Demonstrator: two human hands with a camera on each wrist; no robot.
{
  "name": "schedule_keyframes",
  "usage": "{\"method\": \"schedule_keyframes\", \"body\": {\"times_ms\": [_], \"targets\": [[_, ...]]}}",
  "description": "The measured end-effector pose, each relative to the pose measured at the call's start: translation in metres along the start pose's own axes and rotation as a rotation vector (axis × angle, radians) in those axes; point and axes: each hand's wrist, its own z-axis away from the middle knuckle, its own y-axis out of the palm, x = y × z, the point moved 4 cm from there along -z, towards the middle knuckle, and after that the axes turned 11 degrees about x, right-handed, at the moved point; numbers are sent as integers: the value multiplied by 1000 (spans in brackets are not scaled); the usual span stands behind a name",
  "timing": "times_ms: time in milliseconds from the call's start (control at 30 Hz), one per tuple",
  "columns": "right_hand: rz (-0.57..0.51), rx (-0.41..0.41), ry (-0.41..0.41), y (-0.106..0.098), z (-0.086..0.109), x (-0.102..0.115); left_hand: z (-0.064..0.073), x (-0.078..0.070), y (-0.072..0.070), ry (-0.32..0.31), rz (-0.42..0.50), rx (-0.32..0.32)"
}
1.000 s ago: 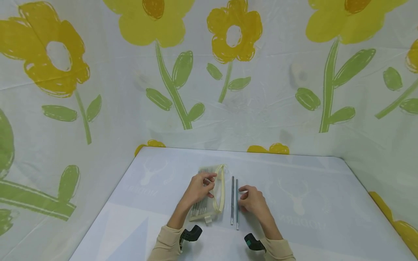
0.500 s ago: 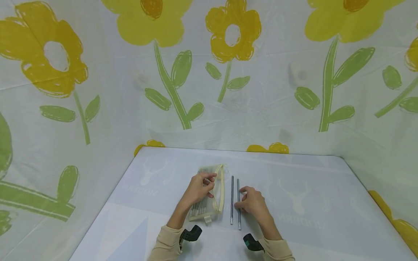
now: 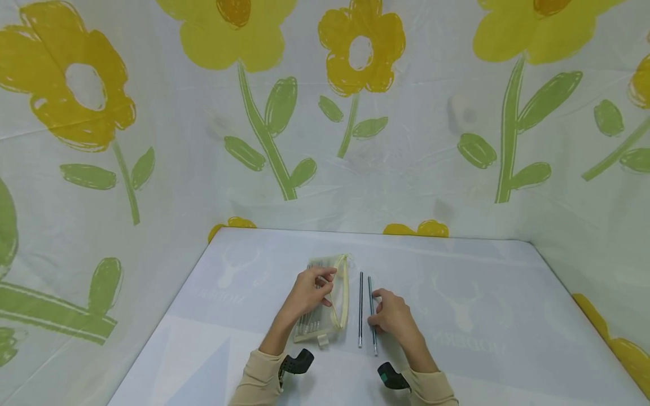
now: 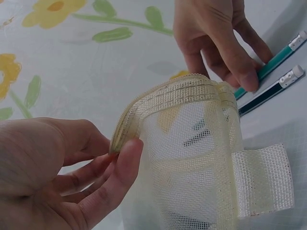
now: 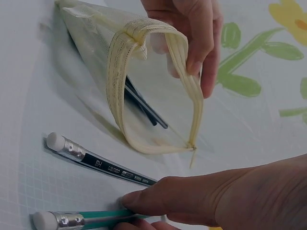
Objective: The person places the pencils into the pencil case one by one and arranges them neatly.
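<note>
My left hand pinches the zip edge of a cream mesh pencil case, whose mouth stands open toward the right. Dark pencils show inside it. Thumb and fingers of my right hand grip a green pencil along its side, close over the table. Its white eraser end points toward me. A black pencil marked HB lies between the case and the green one, roughly parallel to it.
The table has a pale printed cover. Behind it and on both sides hang flower-patterned curtains. A cream fabric tab sticks out from the near end of the pencil case.
My right thumb has come across onto the green pencil, and the hand now grips it. The pencil has turned slightly, its eraser end shifting right. The left hand and case stay put.
</note>
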Motion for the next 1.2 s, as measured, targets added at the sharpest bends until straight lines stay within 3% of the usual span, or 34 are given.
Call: {"method": "schedule_keyframes", "body": {"times_ms": [1200], "targets": [[-92, -7, -19, -3, -10, -6, 0, -1, 0, -6, 20, 11]]}}
